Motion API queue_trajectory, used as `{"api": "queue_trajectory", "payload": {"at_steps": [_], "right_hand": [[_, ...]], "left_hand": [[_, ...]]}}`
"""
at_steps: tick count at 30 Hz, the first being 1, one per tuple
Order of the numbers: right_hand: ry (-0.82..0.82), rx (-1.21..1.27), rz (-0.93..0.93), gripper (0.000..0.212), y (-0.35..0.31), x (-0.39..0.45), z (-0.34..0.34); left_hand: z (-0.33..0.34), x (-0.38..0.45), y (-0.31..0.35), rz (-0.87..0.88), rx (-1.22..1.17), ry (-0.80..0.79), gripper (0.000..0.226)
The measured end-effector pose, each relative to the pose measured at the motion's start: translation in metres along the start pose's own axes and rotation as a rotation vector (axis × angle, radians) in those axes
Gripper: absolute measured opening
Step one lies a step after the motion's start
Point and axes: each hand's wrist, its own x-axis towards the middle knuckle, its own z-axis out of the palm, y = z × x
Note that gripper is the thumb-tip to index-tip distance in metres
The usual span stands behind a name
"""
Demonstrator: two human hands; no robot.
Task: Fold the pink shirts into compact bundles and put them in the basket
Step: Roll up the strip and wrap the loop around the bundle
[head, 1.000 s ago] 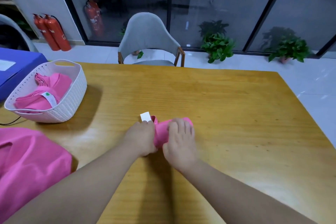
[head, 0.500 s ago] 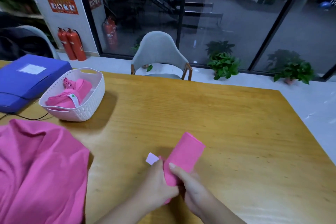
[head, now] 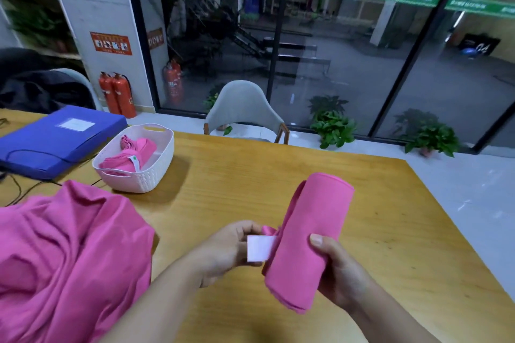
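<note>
A rolled pink shirt bundle point(head: 309, 242) is lifted off the wooden table point(head: 278, 175), tilted with its far end up. My right hand point(head: 338, 273) grips it from the right, thumb on top. My left hand point(head: 225, 250) pinches the bundle's left edge beside a white tag point(head: 259, 248). The white woven basket point(head: 152, 178) stands at the table's far left and holds a folded pink shirt point(head: 131, 156) with a label. A loose pink shirt point(head: 64, 253) lies spread at the near left.
A blue folder point(head: 55, 136) and dark cables lie left of the basket. A grey chair point(head: 245, 108) stands at the table's far side, with potted plants point(head: 334, 125) and glass walls behind. Red fire extinguishers point(head: 117, 95) stand by the pillar.
Both hands have lifted the rolled bundle off the table and tilted it up. My head has risen, so more of the room shows.
</note>
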Motion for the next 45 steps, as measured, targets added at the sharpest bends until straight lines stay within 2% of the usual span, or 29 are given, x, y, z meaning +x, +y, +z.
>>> {"api": "queue_trajectory", "payload": {"at_steps": [4,6,8,9,11,13,15,17,18,20,22,23,24,26,27,28,30,32,35,37,40,43,45], "right_hand": [[0.004,-0.014,-0.058,0.109,-0.006,-0.012,-0.001],[-0.042,-0.021,-0.082,0.094,-0.01,-0.019,0.002],[-0.105,-0.065,-0.106,0.071,-0.012,-0.025,0.006],[-0.092,-0.063,-0.114,0.069,-0.013,-0.027,0.008],[-0.075,-0.069,-0.115,0.084,-0.015,-0.028,0.008],[-0.058,-0.103,-0.138,0.092,-0.016,-0.03,0.011],[0.001,-0.067,-0.146,0.096,-0.015,-0.029,0.012],[0.037,-0.027,-0.154,0.099,-0.013,-0.029,0.011],[0.039,-0.021,-0.159,0.1,-0.013,-0.03,0.012],[0.049,-0.043,-0.171,0.1,-0.014,-0.032,0.013],[0.03,-0.08,-0.191,0.103,-0.017,-0.034,0.014],[0.004,-0.109,-0.193,0.104,-0.018,-0.035,0.016],[-0.026,-0.148,-0.191,0.103,-0.018,-0.036,0.018],[-0.074,-0.227,-0.191,0.097,-0.017,-0.038,0.024],[-0.101,-0.261,-0.185,0.095,-0.017,-0.038,0.027],[-0.12,-0.281,-0.178,0.095,-0.017,-0.039,0.028],[-0.112,-0.272,-0.171,0.097,-0.02,-0.039,0.03],[-0.084,-0.272,-0.158,0.095,-0.022,-0.037,0.029],[-0.073,-0.33,-0.127,0.082,-0.022,-0.038,0.025],[-0.059,-0.333,-0.11,0.082,-0.02,-0.04,0.019],[-0.065,-0.291,-0.108,0.098,-0.023,-0.041,0.015],[-0.117,-0.3,-0.096,0.094,-0.023,-0.039,0.012],[-0.156,-0.334,-0.083,0.087,-0.024,-0.04,0.015]], "left_hand": [[0.011,-0.009,0.016,0.116,-0.001,0.086,0.012],[0.014,-0.015,0.022,0.116,0.028,0.098,0.016],[0.019,-0.021,0.027,0.134,0.138,0.1,0.013],[0.022,-0.024,0.029,0.147,0.178,0.079,0.015],[0.023,-0.027,0.028,0.208,0.141,0.03,0.024],[0.027,-0.03,0.035,0.291,-0.094,0.095,0.032],[0.026,-0.028,0.043,0.325,-0.533,0.224,0.022],[0.025,-0.03,0.055,0.338,-0.923,0.265,0.018],[0.023,-0.031,0.059,0.367,-1.022,0.276,0.024],[0.021,-0.032,0.063,0.466,-1.058,0.299,0.04],[0.022,-0.032,0.059,0.573,-0.857,0.367,0.052],[0.021,-0.032,0.056,0.633,-0.67,0.452,0.057],[0.02,-0.032,0.051,0.718,-0.36,0.537,0.063],[0.022,-0.035,0.045,0.817,0.244,0.575,0.068],[0.023,-0.037,0.046,0.818,0.398,0.574,0.064],[0.025,-0.04,0.049,0.809,0.411,0.616,0.056],[0.027,-0.041,0.055,0.762,0.295,0.726,0.03],[0.025,-0.039,0.057,0.632,0.19,0.726,0.012],[0.017,-0.039,0.058,0.426,0.262,0.652,0.034],[0.014,-0.043,0.06,0.316,-0.013,0.512,0.041],[0.012,-0.049,0.06,0.157,-0.508,0.242,0.045],[0.011,-0.047,0.061,0.157,-0.788,0.176,0.055],[0.006,-0.045,0.06,0.263,-0.934,0.165,0.043]]}}
